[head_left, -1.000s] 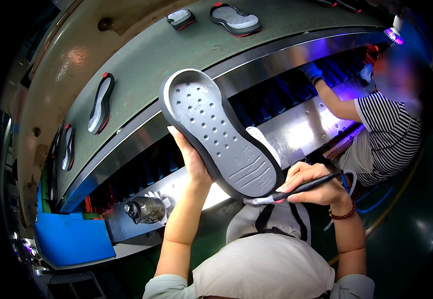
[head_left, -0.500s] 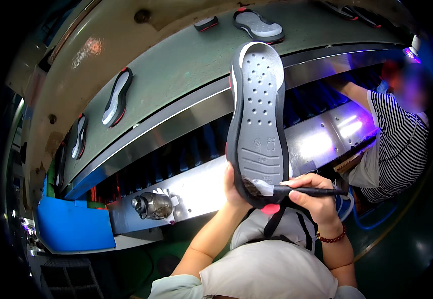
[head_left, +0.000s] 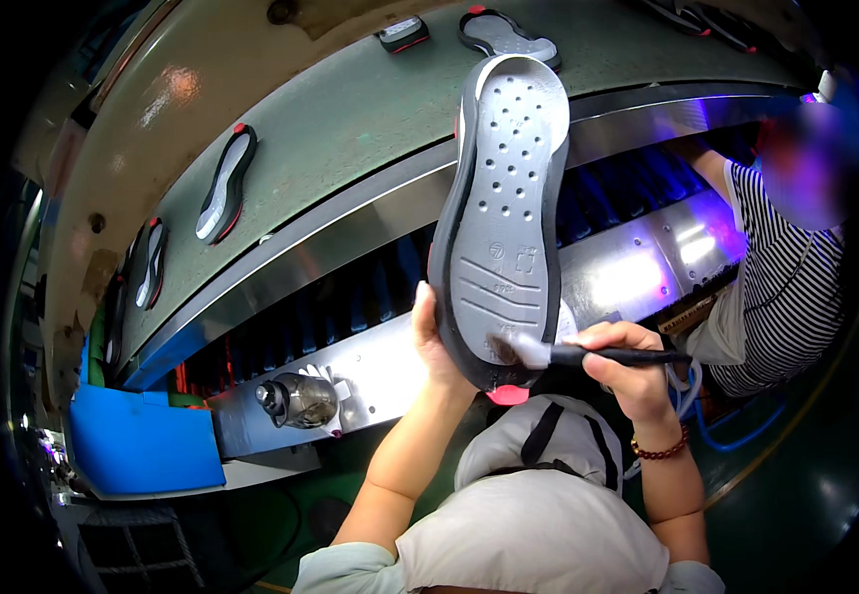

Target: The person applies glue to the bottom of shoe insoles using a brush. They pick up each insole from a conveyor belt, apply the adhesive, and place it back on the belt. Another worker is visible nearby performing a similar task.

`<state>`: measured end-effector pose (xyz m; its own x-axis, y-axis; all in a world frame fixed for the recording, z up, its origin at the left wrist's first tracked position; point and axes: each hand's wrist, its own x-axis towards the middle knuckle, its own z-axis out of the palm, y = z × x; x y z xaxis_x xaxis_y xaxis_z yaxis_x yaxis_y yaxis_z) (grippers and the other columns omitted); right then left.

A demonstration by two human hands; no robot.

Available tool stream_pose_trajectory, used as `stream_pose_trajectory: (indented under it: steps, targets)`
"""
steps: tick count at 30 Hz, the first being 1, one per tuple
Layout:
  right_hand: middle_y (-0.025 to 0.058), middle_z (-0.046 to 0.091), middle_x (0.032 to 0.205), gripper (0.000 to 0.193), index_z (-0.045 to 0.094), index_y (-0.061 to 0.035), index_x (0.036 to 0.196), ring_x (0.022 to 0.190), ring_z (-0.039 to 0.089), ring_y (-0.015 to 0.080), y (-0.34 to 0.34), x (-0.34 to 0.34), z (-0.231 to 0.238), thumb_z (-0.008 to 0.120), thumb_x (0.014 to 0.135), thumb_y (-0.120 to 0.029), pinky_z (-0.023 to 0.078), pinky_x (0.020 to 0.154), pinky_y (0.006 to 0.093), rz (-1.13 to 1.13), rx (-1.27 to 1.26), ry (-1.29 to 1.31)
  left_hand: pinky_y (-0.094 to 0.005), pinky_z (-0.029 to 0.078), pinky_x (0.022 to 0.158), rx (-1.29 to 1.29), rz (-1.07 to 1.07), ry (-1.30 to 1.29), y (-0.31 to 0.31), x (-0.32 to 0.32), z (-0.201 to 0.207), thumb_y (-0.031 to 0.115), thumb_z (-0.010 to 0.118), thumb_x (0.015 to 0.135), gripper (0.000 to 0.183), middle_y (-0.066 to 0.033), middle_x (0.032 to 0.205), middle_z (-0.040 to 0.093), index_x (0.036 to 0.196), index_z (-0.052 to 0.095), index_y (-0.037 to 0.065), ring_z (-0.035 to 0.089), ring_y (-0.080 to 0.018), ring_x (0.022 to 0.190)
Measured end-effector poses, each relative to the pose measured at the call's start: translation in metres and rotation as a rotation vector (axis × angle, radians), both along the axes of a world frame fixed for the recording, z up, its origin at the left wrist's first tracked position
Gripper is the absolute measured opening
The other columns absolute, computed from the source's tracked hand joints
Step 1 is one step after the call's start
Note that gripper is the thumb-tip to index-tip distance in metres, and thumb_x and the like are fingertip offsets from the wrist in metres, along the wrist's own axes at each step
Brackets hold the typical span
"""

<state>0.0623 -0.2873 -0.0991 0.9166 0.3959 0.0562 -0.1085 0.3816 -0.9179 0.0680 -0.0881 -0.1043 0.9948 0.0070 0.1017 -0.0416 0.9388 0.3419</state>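
My left hand (head_left: 439, 346) grips the heel end of a grey shoe sole (head_left: 505, 233) with a black rim, a white band at the toe and a red tab at the heel. The thumb lies along the sole's left edge; the other fingers are hidden beneath. Between the fingers of my right hand (head_left: 629, 368) is a brush (head_left: 588, 354) with a black handle and a pale ferrule. Its dark bristles touch the inner face of the sole near the heel. The sole is held tilted, toe end away from me.
A green conveyor belt (head_left: 316, 148) behind a metal rail carries several more soles, one (head_left: 227, 184) at the left and another (head_left: 507, 38) at the back. A dark bottle (head_left: 296, 399) stands on the metal ledge. At the right sits a person in a striped shirt (head_left: 791, 267).
The sole has shifted slightly left and up with my left hand. The brush tip has moved from the heel's left edge toward the middle of the sole. Soles on the belt have shifted slightly.
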Motion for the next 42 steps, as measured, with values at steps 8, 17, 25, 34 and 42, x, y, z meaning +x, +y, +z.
stream_pose_trajectory:
  steps: [8, 17, 25, 34, 42]
  targets:
    - [0.0145, 0.064, 0.087, 0.012, 0.062, 0.0035, 0.083, 0.082, 0.060, 0.0167, 0.028, 0.003, 0.011, 0.065, 0.070, 0.004, 0.047, 0.075, 0.0258, 0.000, -0.163, -0.430, -0.0434, 0.040, 0.092, 0.200, 0.050, 0.025, 0.009, 0.010, -0.011, 0.044, 0.050, 0.080, 0.063, -0.0180, 0.122, 0.048, 0.125, 0.041, 0.001, 0.051, -0.0298, 0.106]
    - [0.0117, 0.064, 0.085, 0.014, 0.063, 0.0021, 0.083, 0.077, 0.060, 0.0159, 0.023, 0.060, 0.017, 0.067, 0.069, 0.002, 0.046, 0.070, 0.0241, 0.235, -0.194, -0.429, -0.0405, 0.045, 0.086, 0.048, 0.051, 0.058, 0.037, 0.041, -0.030, 0.037, 0.048, 0.081, 0.051, -0.0166, 0.111, 0.056, 0.115, 0.049, 0.000, 0.056, -0.0290, 0.096]
    - [0.0109, 0.065, 0.086, 0.017, 0.065, -0.0012, 0.083, 0.077, 0.062, 0.0177, 0.030, 0.057, 0.019, 0.069, 0.066, 0.000, 0.047, 0.069, 0.0264, 0.425, -0.127, -0.454, -0.0385, 0.048, 0.080, 0.043, -0.081, 0.149, 0.043, 0.053, -0.006, 0.029, 0.052, 0.077, 0.043, -0.0157, 0.104, 0.059, 0.108, 0.053, -0.001, 0.059, -0.0268, 0.090]
    - [0.0121, 0.066, 0.087, 0.015, 0.063, -0.0013, 0.084, 0.080, 0.064, 0.0240, 0.015, 0.107, 0.043, 0.065, 0.069, -0.001, 0.050, 0.071, 0.0280, 0.762, -0.437, -0.720, -0.0366, 0.046, 0.084, 0.340, -0.607, 0.661, 0.037, 0.051, 0.037, 0.023, 0.059, 0.075, 0.051, -0.0160, 0.110, 0.055, 0.121, 0.045, 0.005, 0.057, -0.0251, 0.095]
    - [0.0098, 0.065, 0.085, 0.013, 0.063, -0.0050, 0.084, 0.078, 0.062, 0.0253, 0.005, 0.112, 0.035, 0.063, 0.071, -0.008, 0.049, 0.068, 0.0301, 0.873, -0.625, -0.779, -0.0337, 0.045, 0.082, 0.550, -0.652, 0.721, 0.034, 0.043, 0.039, 0.021, 0.061, 0.072, 0.051, -0.0139, 0.109, 0.055, 0.119, 0.050, 0.006, 0.055, -0.0226, 0.094]
